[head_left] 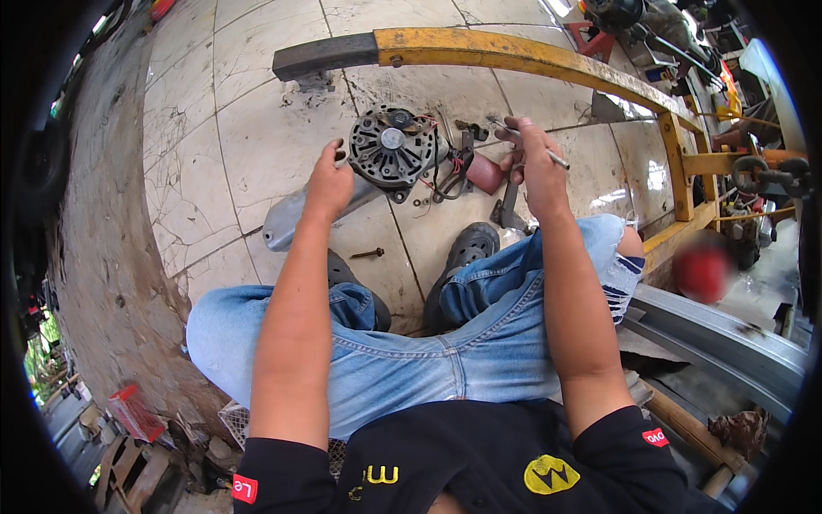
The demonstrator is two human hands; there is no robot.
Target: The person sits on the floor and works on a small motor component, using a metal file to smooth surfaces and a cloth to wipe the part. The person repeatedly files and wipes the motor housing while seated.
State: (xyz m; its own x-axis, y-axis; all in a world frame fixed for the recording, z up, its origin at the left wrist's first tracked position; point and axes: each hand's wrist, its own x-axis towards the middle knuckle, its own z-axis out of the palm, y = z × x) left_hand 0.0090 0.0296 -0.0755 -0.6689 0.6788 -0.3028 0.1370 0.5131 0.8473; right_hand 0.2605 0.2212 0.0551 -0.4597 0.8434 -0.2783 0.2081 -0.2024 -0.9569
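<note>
An alternator (394,147) with a round slotted metal housing and loose wires lies on the tiled floor in front of me. Beneath its left side extends a long grey metal piece (295,221). My left hand (329,182) is at the alternator's left edge, fingers slightly bent and apart; whether the tips touch the housing is unclear. In my right hand (539,167) is a slim metal rod-shaped tool (557,159), its ends sticking out on both sides of the fingers. Close to that hand lie a dull red cup-like piece (485,174) and a dark flat metal tool (510,206).
A yellow steel frame (514,58) with a dark end spans the far side and right. A bolt (367,254) lies by my left shoe (351,283). Small nuts or washers are scattered near the alternator. A metal channel (728,330) runs at the right; a red crate (135,413) stands lower left.
</note>
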